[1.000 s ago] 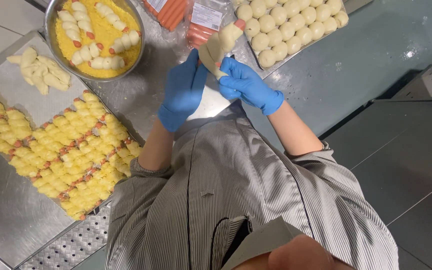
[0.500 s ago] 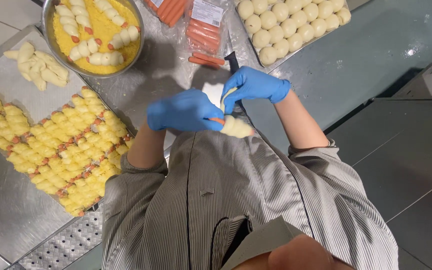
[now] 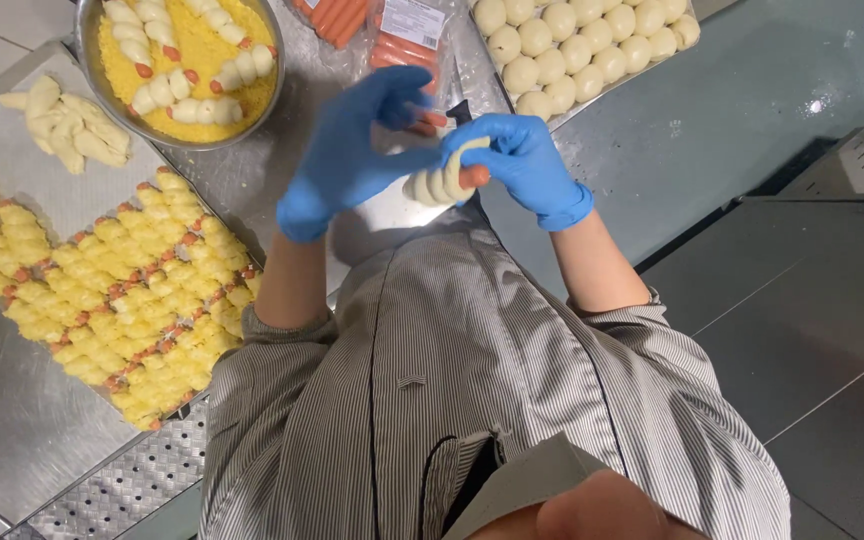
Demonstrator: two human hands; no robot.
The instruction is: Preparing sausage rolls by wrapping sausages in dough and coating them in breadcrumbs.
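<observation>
My right hand (image 3: 517,165), in a blue glove, is closed around one end of the pale dough-wrapped sausage (image 3: 442,182), whose orange tip shows at my fingers. My left hand (image 3: 352,150), also gloved in blue, is half open with fingers spread, just left of the roll's free end; I cannot tell whether it touches. The roll's long axis runs left to right between my 2 hands, above the steel table (image 3: 672,130). The round metal bowl of yellow crumbs (image 3: 87,75) sits far left.
</observation>
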